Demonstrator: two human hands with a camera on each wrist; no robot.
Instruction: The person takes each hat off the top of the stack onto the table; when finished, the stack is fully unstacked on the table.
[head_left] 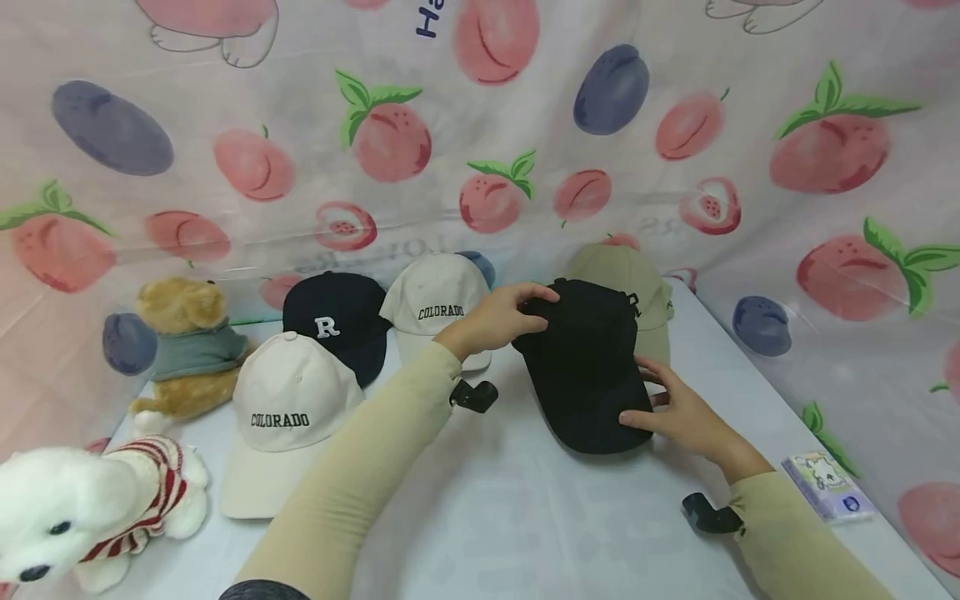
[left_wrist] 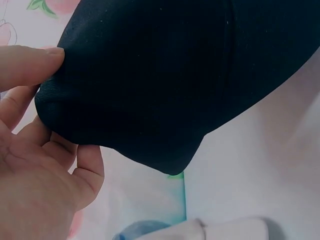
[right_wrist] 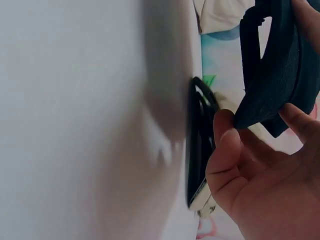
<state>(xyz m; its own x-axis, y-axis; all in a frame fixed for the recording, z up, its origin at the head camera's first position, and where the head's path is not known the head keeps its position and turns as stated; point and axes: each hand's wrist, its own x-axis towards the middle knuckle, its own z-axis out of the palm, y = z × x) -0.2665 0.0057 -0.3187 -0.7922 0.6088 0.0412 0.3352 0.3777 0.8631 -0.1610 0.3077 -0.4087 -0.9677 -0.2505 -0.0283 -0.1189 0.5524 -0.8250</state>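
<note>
Both hands hold a black cap above the white table, its brim tilted down toward me. My left hand pinches the crown's edge; in the left wrist view the thumb lies on the outer cloth and the fingers curl underneath. At the brim's right side, my right hand grips the edge between thumb and fingers. The right wrist view shows this cap's strap opening. Lower on the table there, another dark cap appears, hidden in the head view. A khaki cap stands behind, partly covered.
At left are a navy cap with an R, and two white COLORADO caps, one farther back. A brown plush bear and a white plush dog sit beyond them. A small packet lies at the right edge.
</note>
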